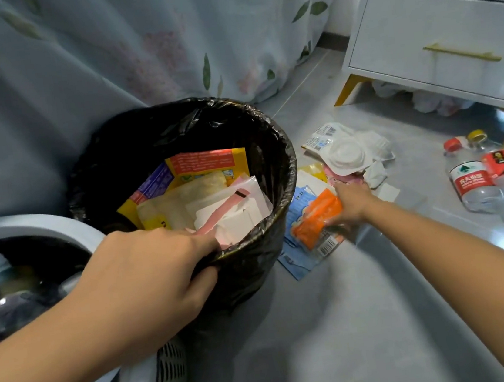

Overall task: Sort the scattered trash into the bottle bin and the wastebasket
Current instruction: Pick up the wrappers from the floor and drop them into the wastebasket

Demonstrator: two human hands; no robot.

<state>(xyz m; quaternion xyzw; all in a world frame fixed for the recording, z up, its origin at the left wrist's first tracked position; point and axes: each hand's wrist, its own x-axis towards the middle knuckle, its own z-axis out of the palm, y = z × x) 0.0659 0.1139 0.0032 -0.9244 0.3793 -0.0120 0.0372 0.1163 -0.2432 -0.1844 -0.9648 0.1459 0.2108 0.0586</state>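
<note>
Right of centre, right hand (pixel 351 202) pinches the orange wrapper (pixel 317 218) on the floor pile, long axis running lower left to upper right. Wastebasket (pixel 286 167) sits just left of it; left hand (pixel 146 267) grips its near rim. Short lift leftward should do it.

Single head-worn view, angled forward and down, close above the wastebasket (pixel 273 143) and floor (pixel 340 323)

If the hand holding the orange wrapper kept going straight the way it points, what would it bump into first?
Probably the trash pile: the right hand, gripping the orange wrapper, points up the floor toward the pink scraps and the white plastic lid just beyond its fingers. Depth is hard to judge.
</note>
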